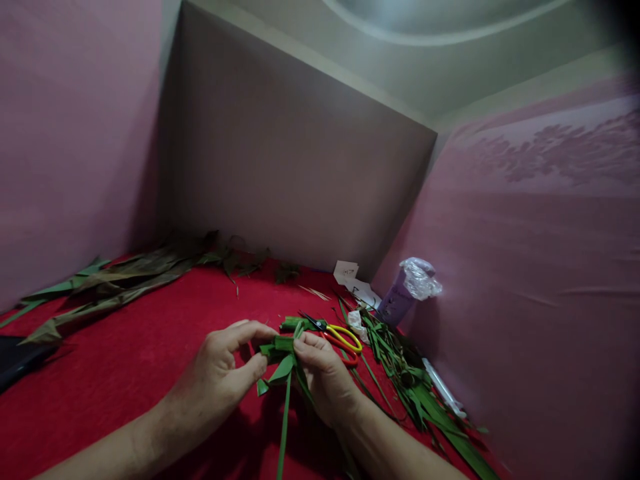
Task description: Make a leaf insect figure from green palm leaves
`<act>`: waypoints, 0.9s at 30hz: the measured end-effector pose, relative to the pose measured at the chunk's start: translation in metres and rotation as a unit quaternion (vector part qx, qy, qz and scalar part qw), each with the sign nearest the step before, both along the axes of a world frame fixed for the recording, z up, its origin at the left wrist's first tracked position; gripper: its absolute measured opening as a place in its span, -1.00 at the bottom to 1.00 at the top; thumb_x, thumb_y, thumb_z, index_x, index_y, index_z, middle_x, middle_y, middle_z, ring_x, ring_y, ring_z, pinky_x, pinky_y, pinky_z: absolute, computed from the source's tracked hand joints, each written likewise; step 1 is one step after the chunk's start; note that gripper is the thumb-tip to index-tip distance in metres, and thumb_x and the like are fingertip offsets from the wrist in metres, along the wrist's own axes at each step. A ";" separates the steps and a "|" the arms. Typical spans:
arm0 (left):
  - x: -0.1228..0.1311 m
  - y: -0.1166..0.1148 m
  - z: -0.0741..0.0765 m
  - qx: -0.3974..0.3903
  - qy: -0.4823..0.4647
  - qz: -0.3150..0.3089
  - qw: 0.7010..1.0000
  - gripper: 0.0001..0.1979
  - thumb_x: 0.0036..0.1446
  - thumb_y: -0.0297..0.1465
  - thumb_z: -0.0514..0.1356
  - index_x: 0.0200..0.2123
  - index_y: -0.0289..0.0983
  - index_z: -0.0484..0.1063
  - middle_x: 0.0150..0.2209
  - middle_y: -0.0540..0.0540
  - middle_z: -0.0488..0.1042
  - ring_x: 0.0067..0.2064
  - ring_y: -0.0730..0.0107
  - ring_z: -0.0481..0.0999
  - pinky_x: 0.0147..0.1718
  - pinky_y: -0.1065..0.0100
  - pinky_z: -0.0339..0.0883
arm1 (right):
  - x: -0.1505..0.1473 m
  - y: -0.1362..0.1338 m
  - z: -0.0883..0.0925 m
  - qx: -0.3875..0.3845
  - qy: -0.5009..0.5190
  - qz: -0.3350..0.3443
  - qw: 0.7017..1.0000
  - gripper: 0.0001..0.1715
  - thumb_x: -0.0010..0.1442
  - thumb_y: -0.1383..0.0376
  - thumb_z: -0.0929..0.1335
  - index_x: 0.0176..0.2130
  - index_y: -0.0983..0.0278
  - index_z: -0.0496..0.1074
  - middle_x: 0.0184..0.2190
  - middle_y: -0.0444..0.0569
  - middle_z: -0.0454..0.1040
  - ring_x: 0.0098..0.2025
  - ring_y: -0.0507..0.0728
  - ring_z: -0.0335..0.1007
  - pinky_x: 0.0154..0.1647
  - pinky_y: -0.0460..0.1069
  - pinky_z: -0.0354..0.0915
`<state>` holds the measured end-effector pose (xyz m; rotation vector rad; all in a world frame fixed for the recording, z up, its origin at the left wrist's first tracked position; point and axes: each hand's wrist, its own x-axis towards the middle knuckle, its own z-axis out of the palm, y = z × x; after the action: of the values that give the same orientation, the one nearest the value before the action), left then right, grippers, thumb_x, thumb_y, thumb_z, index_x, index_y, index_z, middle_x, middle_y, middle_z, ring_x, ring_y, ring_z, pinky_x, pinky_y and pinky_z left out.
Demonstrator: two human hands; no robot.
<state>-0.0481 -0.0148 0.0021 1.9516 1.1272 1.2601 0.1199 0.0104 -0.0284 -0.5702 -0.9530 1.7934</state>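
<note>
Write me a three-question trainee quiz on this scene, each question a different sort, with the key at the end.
1. Multiple choice: What do the left hand and right hand hold between them?
A) a folded green leaf strip
B) a sheet of paper
C) a plastic bag
2. True or false: The scissors lie on the red cloth just beyond the right hand.
3. Fill in: The purple cup by the wall is topped with crumpled clear ____.
Key: 1 A; 2 true; 3 plastic.
</note>
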 end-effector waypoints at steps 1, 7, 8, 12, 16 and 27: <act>0.000 0.000 -0.001 -0.003 0.003 0.000 1.000 -0.83 0.01 -0.48 0.10 -0.32 -0.20 0.45 -0.37 -0.02 0.54 -0.30 0.30 0.49 -0.27 0.30 0.34 | 0.000 0.000 0.000 -0.001 0.001 0.001 1.000 -0.83 -0.05 0.31 0.44 -0.50 0.36 0.40 -0.60 -0.13 0.37 -0.59 -0.02 0.23 -0.52 -0.11 0.17; 0.000 0.003 -0.002 0.005 0.010 0.003 1.000 -0.84 0.00 -0.49 0.11 -0.33 -0.20 0.45 -0.39 -0.01 0.53 -0.32 0.31 0.48 -0.28 0.30 0.32 | 0.001 0.001 -0.001 -0.005 0.016 0.004 1.000 -0.82 -0.07 0.32 0.45 -0.49 0.37 0.39 -0.57 -0.12 0.37 -0.55 -0.03 0.26 -0.49 -0.12 0.17; 0.001 0.003 -0.002 0.006 0.010 0.005 1.000 -0.84 0.00 -0.49 0.11 -0.34 -0.20 0.45 -0.40 -0.01 0.52 -0.33 0.31 0.48 -0.28 0.30 0.32 | 0.001 0.001 -0.001 -0.005 0.018 0.004 1.000 -0.82 -0.06 0.32 0.45 -0.49 0.37 0.39 -0.58 -0.13 0.37 -0.55 -0.03 0.26 -0.48 -0.13 0.17; 0.001 0.002 -0.001 0.006 0.006 0.007 1.000 -0.83 -0.01 -0.51 0.10 -0.36 -0.20 0.45 -0.40 -0.01 0.52 -0.33 0.31 0.47 -0.28 0.30 0.31 | 0.000 0.000 0.001 -0.004 0.016 -0.005 1.000 -0.81 -0.07 0.32 0.46 -0.50 0.36 0.38 -0.59 -0.13 0.36 -0.55 -0.02 0.26 -0.49 -0.12 0.18; 0.002 0.002 0.000 -0.002 0.001 0.003 1.000 -0.83 0.00 -0.51 0.10 -0.36 -0.20 0.45 -0.40 -0.01 0.53 -0.32 0.30 0.48 -0.28 0.31 0.31 | 0.000 -0.001 0.003 -0.011 0.008 -0.005 1.000 -0.76 -0.12 0.28 0.48 -0.53 0.35 0.37 -0.59 -0.13 0.37 -0.56 -0.02 0.26 -0.48 -0.10 0.19; -0.001 0.003 -0.003 -0.007 -0.010 -0.005 1.000 -0.82 0.01 -0.50 0.12 -0.32 -0.17 0.46 -0.38 0.03 0.53 -0.31 0.33 0.48 -0.27 0.34 0.30 | 0.000 -0.001 0.002 0.002 0.023 0.001 1.000 -0.82 -0.06 0.33 0.45 -0.50 0.36 0.37 -0.57 -0.12 0.39 -0.55 -0.02 0.28 -0.47 -0.09 0.23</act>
<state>-0.0489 -0.0120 -0.0008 1.9268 1.1118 1.2603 0.1201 0.0093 -0.0263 -0.5244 -0.9262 1.7983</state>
